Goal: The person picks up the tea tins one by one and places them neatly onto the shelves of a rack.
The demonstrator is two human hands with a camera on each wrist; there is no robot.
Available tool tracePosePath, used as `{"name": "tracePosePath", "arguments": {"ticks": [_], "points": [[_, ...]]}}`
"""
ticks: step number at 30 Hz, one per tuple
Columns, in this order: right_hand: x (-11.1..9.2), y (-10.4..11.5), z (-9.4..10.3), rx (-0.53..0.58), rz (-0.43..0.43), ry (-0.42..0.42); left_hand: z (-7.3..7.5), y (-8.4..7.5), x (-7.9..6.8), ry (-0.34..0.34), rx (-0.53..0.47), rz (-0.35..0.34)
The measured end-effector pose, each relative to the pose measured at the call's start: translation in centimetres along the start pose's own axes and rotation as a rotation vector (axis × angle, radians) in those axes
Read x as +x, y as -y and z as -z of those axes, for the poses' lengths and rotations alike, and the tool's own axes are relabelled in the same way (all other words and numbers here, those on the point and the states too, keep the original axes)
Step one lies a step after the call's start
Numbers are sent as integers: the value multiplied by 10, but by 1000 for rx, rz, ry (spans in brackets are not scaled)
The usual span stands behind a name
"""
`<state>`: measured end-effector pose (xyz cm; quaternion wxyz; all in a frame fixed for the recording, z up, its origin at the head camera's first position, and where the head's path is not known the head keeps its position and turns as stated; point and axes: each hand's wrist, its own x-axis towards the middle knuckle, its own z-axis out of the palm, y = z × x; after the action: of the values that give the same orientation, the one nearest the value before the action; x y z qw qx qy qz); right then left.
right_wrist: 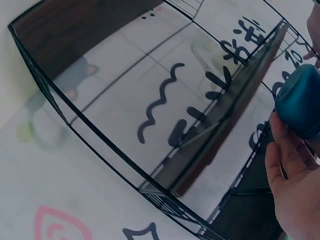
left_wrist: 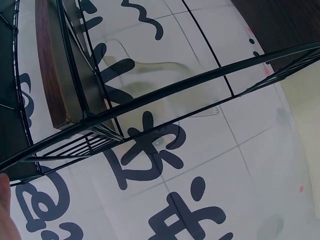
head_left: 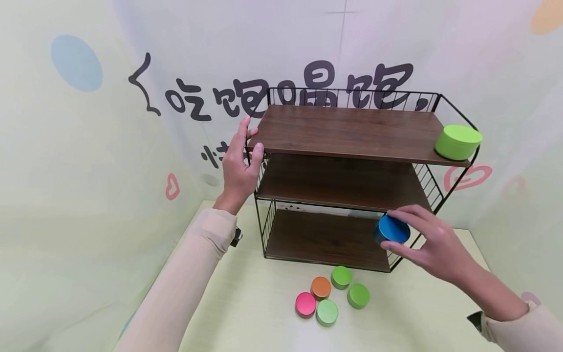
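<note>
A black wire rack [head_left: 352, 208] with three dark wooden shelves stands before me. My left hand [head_left: 241, 168] holds its upper left front corner, thumb at the front edge and fingers by the side wire. At the left wrist view's edge, a bit of that hand [left_wrist: 6, 212] meets the rack's rail [left_wrist: 165, 92]. My right hand [head_left: 433, 242] pinches a round blue tin [head_left: 393, 230] between thumb and fingers, in front of the rack's right side below the middle shelf edge. The right wrist view shows the tin [right_wrist: 300, 102] above the fingers [right_wrist: 287, 155].
A larger green round tin [head_left: 459, 142] sits on the top shelf's right front corner. On the table [head_left: 246, 303] before the rack lie several small round tins: pink [head_left: 305, 304], orange [head_left: 321, 287], and greens [head_left: 341, 276]. A printed curtain [head_left: 198, 44] hangs behind.
</note>
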<state>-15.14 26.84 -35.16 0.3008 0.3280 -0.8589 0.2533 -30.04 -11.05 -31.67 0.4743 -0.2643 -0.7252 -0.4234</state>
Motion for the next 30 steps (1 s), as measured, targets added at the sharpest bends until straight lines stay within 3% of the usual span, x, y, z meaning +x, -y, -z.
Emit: {"name": "tracePosePath", "arguments": {"ticks": [18, 25, 30], "points": [[62, 10, 41, -38, 142, -66, 1, -1, 0, 3, 3, 1], [90, 9, 61, -104, 145, -115, 0, 2, 2, -9, -4, -5], [102, 3, 67, -89, 116, -116, 1, 1, 1, -8, -4, 1]]}}
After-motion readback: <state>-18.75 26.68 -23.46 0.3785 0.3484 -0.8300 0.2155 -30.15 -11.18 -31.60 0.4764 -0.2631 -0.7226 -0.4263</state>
